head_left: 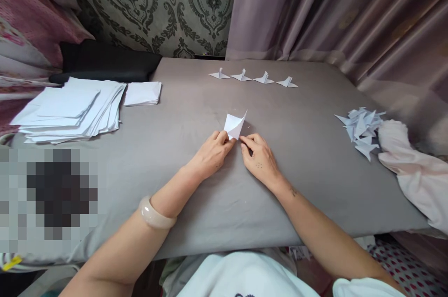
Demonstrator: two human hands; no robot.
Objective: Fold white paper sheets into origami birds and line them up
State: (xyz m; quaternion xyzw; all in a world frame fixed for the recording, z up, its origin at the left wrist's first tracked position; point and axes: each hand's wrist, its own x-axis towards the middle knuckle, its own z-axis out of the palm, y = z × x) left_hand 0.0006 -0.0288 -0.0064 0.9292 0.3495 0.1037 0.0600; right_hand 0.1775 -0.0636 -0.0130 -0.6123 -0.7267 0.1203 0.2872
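Note:
A small white folded paper (234, 125) stands partly open in front of me on the grey cloth, one pointed flap rising at its right. My left hand (213, 151) grips its lower left edge between thumb and fingers. At the bottom right corner, my right hand (259, 157) has its thumb and index fingertip drawn close together against the paper. The exact contact under those fingertips is hard to see. The lower edge of the paper is partly hidden by my left fingers.
Several folded paper birds (265, 78) form a row at the back. A pile of folded papers (363, 127) lies at right beside a pale cloth (413, 162). Stacked white sheets (70, 110) and a smaller paper stack (143, 93) lie at left, near a black item (108, 63).

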